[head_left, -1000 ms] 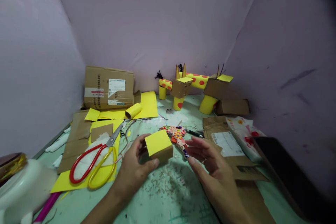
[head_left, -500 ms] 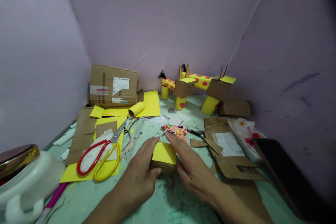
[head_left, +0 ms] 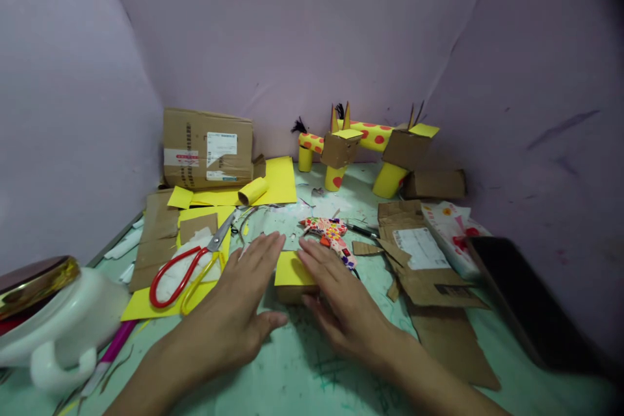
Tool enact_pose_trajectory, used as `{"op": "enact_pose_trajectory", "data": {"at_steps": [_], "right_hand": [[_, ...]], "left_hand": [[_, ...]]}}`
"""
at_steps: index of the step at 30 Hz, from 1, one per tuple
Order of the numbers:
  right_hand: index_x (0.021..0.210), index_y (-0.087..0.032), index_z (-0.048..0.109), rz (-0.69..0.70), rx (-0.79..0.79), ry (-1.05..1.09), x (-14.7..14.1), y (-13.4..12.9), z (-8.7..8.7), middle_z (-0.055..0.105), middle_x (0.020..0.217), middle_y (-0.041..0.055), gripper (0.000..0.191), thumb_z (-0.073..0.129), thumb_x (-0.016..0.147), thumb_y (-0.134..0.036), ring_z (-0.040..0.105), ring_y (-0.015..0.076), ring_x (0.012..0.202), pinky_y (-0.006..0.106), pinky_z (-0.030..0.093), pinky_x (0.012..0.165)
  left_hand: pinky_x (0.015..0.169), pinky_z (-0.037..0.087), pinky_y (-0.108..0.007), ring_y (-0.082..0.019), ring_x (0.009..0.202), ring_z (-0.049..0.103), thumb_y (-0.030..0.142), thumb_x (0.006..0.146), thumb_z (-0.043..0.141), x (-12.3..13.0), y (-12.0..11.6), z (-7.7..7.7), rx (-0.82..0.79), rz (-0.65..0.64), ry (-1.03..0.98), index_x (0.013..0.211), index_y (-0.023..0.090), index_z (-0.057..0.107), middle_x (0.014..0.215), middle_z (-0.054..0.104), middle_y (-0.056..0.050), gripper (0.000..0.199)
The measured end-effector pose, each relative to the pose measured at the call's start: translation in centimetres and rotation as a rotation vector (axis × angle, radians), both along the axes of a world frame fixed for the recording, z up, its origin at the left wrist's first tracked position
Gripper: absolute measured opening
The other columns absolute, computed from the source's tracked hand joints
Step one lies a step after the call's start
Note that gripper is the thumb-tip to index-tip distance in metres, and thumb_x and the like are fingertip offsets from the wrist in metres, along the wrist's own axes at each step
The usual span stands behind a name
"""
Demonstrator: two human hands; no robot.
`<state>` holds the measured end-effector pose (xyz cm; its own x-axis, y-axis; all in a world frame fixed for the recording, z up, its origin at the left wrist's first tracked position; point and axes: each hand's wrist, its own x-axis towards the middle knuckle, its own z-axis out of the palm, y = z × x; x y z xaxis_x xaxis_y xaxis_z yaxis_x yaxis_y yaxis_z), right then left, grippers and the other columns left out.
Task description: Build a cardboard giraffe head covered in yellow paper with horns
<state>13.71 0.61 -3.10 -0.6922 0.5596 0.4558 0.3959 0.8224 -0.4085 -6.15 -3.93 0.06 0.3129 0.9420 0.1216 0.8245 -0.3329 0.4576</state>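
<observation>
A small cardboard box with a yellow paper top (head_left: 293,271) rests on the green tabletop between my two hands. On its left, my left hand (head_left: 238,305) lies with fingers stretched and thumb apart, a small gap showing between it and the box. My right hand (head_left: 348,305) is flat along the box's right side, its straight fingers overlapping the yellow edge; it seems to touch the box without gripping it. Just beyond the fingertips is a floral-patterned glue gun (head_left: 326,229). Scissors with one red and one yellow handle (head_left: 178,279) lie left of my left hand.
Cardboard giraffe figures (head_left: 341,151) with spotted yellow bodies stand at the back. A shipping box (head_left: 207,149), yellow paper (head_left: 281,182) and a yellow tube (head_left: 253,191) sit back left. A white pot (head_left: 73,325) is left; torn cardboard (head_left: 439,286) and a phone (head_left: 526,299) are right.
My left hand has drawn away to the left, its fingers straightening off the box. The box sits slightly further left and is turned a little. My right hand has stayed beside it.
</observation>
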Motion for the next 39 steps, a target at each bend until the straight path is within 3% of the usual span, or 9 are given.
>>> {"op": "enact_pose_trajectory", "data": {"at_steps": [3,6,14,20,25,29,33,37,39], "right_hand": [[0.13,-0.012,0.039,-0.017,0.052,0.03,0.1,0.2,-0.4,0.047,0.135,0.017,0.049,0.043,0.082,-0.011,0.036,0.0259,0.129,0.053,0.033,0.103],[0.125,-0.015,0.045,0.007,0.076,0.004,0.3,0.3,-0.4,0.054,0.129,0.0145,0.045,0.046,0.081,-0.012,0.043,0.026,0.125,0.053,0.034,0.102],[0.098,-0.019,0.054,0.021,0.053,0.107,0.9,0.5,-0.3,0.064,0.116,0.0111,0.018,0.053,0.08,-0.013,0.05,0.0218,0.119,0.047,0.035,0.104],[0.092,-0.019,0.052,0.02,0.029,0.158,0.8,0.4,0.0,0.065,0.112,0.0111,0.017,0.057,0.077,-0.013,0.054,0.0232,0.115,0.047,0.037,0.102],[0.087,-0.02,0.05,0.015,0.002,0.191,0.7,0.4,-0.2,0.065,0.111,0.0111,0.016,0.056,0.076,-0.01,0.054,0.0241,0.114,0.046,0.04,0.099],[0.088,-0.02,0.049,0.012,-0.073,0.216,0.5,0.4,-0.3,0.064,0.112,0.0119,0.017,0.056,0.077,-0.01,0.052,0.0242,0.116,0.044,0.042,0.097],[0.086,-0.022,0.045,-0.025,-0.156,0.278,0.6,0.3,-0.2,0.059,0.118,0.012,0.019,0.057,0.077,-0.01,0.05,0.0228,0.118,0.041,0.042,0.096],[0.091,-0.023,0.044,-0.013,-0.191,0.337,1.0,0.1,0.4,0.047,0.132,0.0113,0.028,0.065,0.073,-0.015,0.04,0.0245,0.126,0.044,0.034,0.102],[0.094,-0.024,0.046,-0.047,-0.257,0.451,1.2,0.1,0.8,0.046,0.133,0.0095,0.033,0.068,0.071,-0.017,0.039,0.0248,0.126,0.044,0.032,0.103]], "left_hand": [[0.105,0.021,-0.059,-0.031,0.134,0.026,0.027,0.082,0.046,0.4,-0.3,0.4,0.085,-0.072,0.094,0.138,0.027,0.033,0.144,0.037,-0.008,0.057],[0.102,0.02,-0.063,-0.031,0.131,0.032,0.019,0.085,0.038,0.9,-0.2,0.3,0.13,-0.074,0.193,0.13,0.024,0.046,0.136,0.048,-0.008,0.046],[0.097,0.027,-0.064,-0.032,0.124,0.043,0.015,0.083,0.039,0.1,0.2,0.9,0.208,-0.156,0.248,0.118,0.026,0.056,0.129,0.056,-0.007,0.041],[0.096,0.031,-0.06,-0.029,0.114,0.052,0.012,0.082,0.043,0.1,0.7,0.2,0.353,-0.175,0.171,0.106,0.019,0.058,0.118,0.064,-0.009,0.029],[0.101,0.028,-0.053,-0.024,0.111,0.054,0.008,0.077,0.047,-0.3,1.0,-0.2,0.356,-0.172,0.075,0.084,0.019,0.054,0.113,0.065,-0.009,0.014],[0.102,0.026,-0.052,-0.023,0.11,0.054,0.01,0.078,0.05,-0.9,1.3,-0.5,0.334,-0.162,0.022,0.081,0.021,0.051,0.113,0.065,-0.008,0.011],[0.098,0.032,-0.048,-0.026,0.113,0.05,0.017,0.074,0.059,-1.1,1.2,-0.2,0.229,-0.1,-0.105,0.076,0.022,0.045,0.119,0.06,-0.011,0.015],[0.098,0.033,-0.045,-0.029,0.124,0.038,0.028,0.07,0.067,-1.6,0.8,0.3,0.1,-0.037,-0.281,0.096,0.023,0.047,0.137,0.042,-0.012,0.033],[0.101,0.029,-0.042,-0.029,0.125,0.037,0.031,0.07,0.068,-1.9,0.8,0.4,0.087,0.0,-0.438,0.104,0.025,0.049,0.136,0.042,-0.01,0.039]]}}
